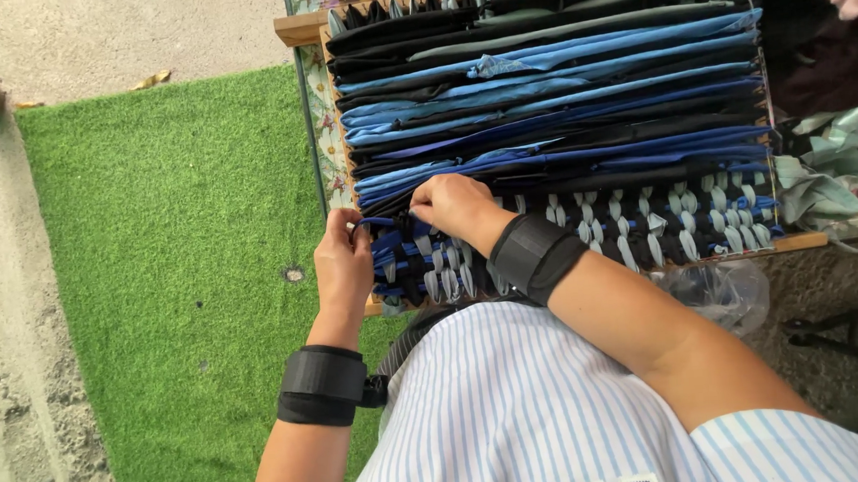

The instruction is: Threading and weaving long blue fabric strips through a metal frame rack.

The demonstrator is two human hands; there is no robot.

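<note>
Here, left hand [343,266] grip pinching a blue fabric strip [376,221], right hand [457,207] grip clenched on it just beside.

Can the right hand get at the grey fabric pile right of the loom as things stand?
Probably yes. The right hand rests on the woven strips; the grey pile lies open beside the loom, nothing between.

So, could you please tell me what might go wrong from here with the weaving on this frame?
Both the left hand and right hand pinch a blue fabric strip at the wooden frame edge; pulling hard might bunch the woven rows. The loose stretched strips lie close together, so one could be skipped.
</note>
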